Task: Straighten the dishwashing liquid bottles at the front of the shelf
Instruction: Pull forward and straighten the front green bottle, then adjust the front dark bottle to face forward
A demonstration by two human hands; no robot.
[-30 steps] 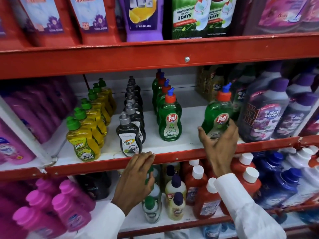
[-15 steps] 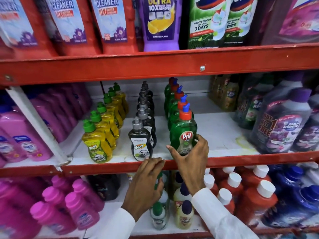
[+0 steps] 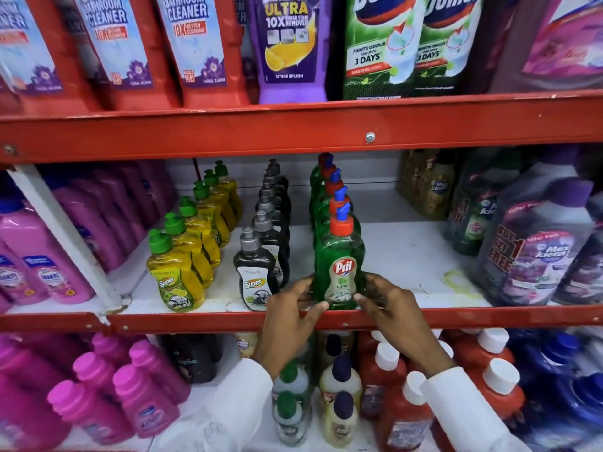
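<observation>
A green Pril dishwashing bottle (image 3: 339, 265) with an orange cap stands upright at the front edge of the middle shelf (image 3: 424, 316), heading a row of like bottles. My left hand (image 3: 290, 318) cups its lower left side, thumb on the label's bottom corner. My right hand (image 3: 388, 308) presses its lower right side. To the left stand a black Super bottle (image 3: 254, 275) and a yellow Super bottle (image 3: 174, 278), each fronting its own row, both upright with labels facing out.
Large purple Max Kleen bottles (image 3: 535, 256) crowd the shelf's right end; pink bottles (image 3: 42, 275) fill the left bay behind a white strut (image 3: 68, 236). Bare white shelf lies right of the Pril row. Red, blue and small bottles pack the lower shelf.
The right hand carried the lone Pril bottle from the shelf's right part leftward to the front of the green row. The left hand rose from the shelf lip to the bottle.
</observation>
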